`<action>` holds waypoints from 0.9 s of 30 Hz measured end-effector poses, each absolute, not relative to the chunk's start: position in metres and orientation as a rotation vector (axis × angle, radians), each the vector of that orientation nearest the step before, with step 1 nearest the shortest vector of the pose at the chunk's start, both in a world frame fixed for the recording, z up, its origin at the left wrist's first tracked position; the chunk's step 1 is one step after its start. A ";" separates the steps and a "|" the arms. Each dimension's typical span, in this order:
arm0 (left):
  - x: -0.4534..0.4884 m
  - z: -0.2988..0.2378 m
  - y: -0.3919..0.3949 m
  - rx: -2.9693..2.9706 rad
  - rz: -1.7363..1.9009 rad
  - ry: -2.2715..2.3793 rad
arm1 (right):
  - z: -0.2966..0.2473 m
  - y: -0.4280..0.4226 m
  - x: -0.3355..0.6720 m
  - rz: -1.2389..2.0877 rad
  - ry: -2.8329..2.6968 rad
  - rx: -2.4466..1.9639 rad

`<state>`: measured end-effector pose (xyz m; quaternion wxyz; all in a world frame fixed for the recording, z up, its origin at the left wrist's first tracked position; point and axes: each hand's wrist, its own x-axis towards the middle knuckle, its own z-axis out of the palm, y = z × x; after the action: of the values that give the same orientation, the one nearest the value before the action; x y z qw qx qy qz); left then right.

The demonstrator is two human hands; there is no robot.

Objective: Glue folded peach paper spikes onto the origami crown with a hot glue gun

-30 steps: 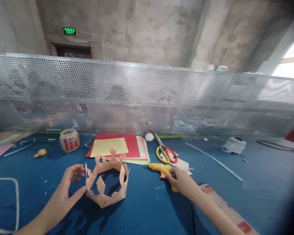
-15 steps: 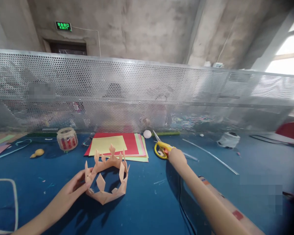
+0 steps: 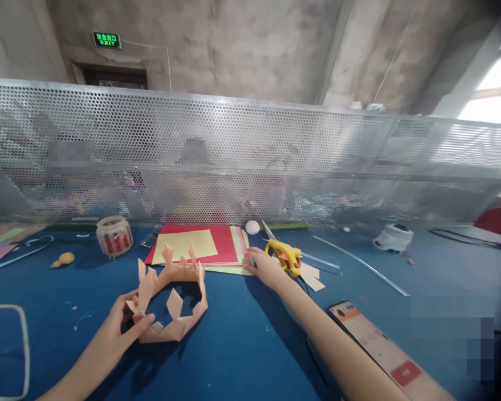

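My left hand (image 3: 127,323) pinches the left side of a peach paper crown (image 3: 183,326), thumb inside and fingers outside. The crown stands upright with diamond-shaped points. My right hand (image 3: 269,268) reaches to the right edge of a stack of coloured paper (image 3: 227,245), fingers a little apart and holding nothing that I can see. Just beyond the hand lies a yellow glue gun (image 3: 290,257) with a black cord. Scissors (image 3: 269,231) lie partly hidden under it, blades pointing away. Peach paper scraps (image 3: 312,275) are beside the gun.
A jar with red stripes (image 3: 114,238) stands at the back left, near a small yellow gourd (image 3: 64,259). A white ball (image 3: 253,227) sits behind the stack. To the right are a phone (image 3: 371,340), a clear glue stick (image 3: 363,266) and a perforated metal screen (image 3: 234,150) behind.
My right hand has let go of the yellow glue gun and moved left to the paper stack. The crown has shifted slightly left and turned in my left hand.
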<state>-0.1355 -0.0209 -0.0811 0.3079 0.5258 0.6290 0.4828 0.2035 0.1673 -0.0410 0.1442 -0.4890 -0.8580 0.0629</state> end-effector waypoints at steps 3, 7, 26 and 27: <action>-0.135 -0.082 -0.023 1.397 1.253 1.740 | -0.044 0.173 0.197 0.273 -2.535 -1.377; -0.125 -0.073 -0.029 1.392 1.226 1.789 | -0.045 0.176 0.198 0.342 -2.553 -1.393; -0.124 -0.082 -0.037 1.776 1.198 1.763 | -0.049 0.171 0.201 0.361 -2.372 -1.607; -0.123 -0.081 -0.038 1.782 1.198 1.782 | -0.048 0.171 0.201 0.360 -2.355 -1.616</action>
<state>-0.1232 -0.0382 -0.0808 0.1749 0.6287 0.6289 0.4226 0.2006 0.1706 -0.0482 0.1310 -0.5566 -0.8109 0.1241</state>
